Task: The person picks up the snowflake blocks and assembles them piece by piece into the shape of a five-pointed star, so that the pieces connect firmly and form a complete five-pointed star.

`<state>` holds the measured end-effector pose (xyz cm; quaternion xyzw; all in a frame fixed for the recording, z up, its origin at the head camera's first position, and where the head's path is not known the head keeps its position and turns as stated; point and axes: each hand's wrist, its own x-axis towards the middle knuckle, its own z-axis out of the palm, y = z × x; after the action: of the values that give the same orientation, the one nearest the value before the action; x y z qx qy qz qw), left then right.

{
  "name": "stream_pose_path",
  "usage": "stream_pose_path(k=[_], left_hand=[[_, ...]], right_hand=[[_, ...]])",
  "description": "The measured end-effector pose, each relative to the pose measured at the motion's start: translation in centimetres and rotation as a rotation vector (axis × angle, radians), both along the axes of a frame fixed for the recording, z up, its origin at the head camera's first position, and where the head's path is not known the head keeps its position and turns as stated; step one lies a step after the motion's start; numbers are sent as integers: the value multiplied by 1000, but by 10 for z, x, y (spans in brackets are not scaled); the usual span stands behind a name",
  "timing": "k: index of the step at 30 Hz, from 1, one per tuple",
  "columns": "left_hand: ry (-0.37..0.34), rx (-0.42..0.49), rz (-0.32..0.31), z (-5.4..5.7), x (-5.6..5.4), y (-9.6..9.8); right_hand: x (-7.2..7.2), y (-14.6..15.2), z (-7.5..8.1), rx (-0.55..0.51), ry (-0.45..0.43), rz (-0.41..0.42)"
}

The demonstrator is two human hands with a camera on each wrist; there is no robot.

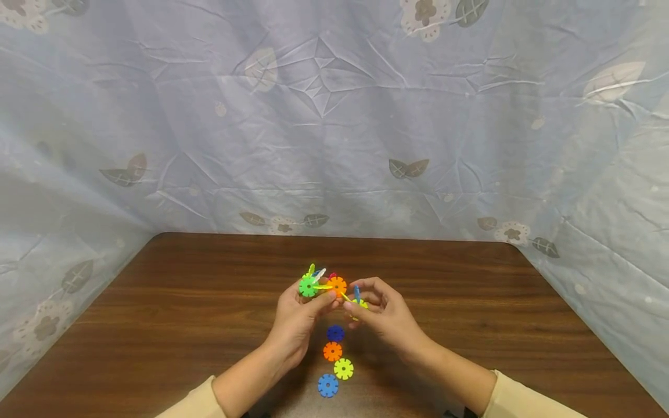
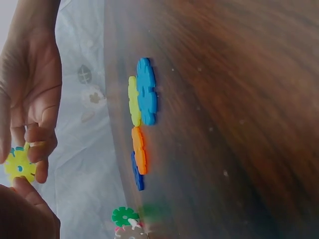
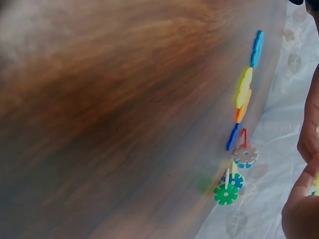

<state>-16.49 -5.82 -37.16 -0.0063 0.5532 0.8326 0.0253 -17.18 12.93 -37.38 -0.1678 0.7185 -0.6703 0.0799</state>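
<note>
My left hand [image 1: 295, 322] holds a joined cluster of notched plastic discs above the table. In the cluster a green disc [image 1: 308, 286] faces me at the left and an orange disc [image 1: 337, 286] at the right, with yellow, white and red ones edge-on among them. My right hand [image 1: 392, 316] pinches a yellow-green disc [image 1: 360, 303] between thumb and fingers; a blue disc [image 1: 357, 292] stands up from it. A thin yellow disc [image 1: 345, 296] bridges toward the orange one. In the left wrist view the fingertips of both hands meet around the yellow disc [image 2: 20, 169].
Below the hands, loose discs lie in a line on the brown wooden table [image 1: 209, 302]: dark blue [image 1: 335, 333], orange [image 1: 332, 351], yellow-green [image 1: 343, 368] and light blue [image 1: 328, 385]. A pale patterned curtain [image 1: 334, 145] hangs behind the table and at both sides.
</note>
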Motion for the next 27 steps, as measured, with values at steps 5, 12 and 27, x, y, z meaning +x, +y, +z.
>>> stream_pose_path(k=[5, 12, 27], left_hand=[[-5, 6, 8, 0, 0, 0], [-3, -7, 14, 0, -1, -2], [77, -156, -71, 2, 1, -13]], right_hand=[[1, 3, -1, -16, -4, 9], [1, -3, -4, -61, -4, -41], [2, 0, -9, -170, -118, 83]])
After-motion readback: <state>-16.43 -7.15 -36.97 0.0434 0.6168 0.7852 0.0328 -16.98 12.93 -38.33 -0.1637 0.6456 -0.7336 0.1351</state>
